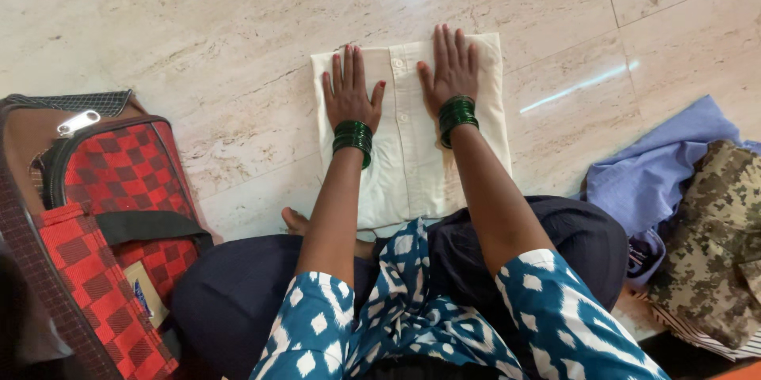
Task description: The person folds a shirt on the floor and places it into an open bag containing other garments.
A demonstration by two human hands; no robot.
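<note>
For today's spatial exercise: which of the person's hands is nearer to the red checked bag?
Left. The left hand lies flat on the folded cream shirt, on its side toward the red checked bag. The right hand presses the shirt's far side, farther from the bag.

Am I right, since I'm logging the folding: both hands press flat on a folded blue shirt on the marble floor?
Not quite. In the head view the left hand and right hand press flat on a folded cream button-up shirt, not a blue one, on the marble floor.

A folded cream shirt (412,158), a red checked bag (103,221) and loose clothes (682,206) are being carried by the marble floor (198,47).
</note>
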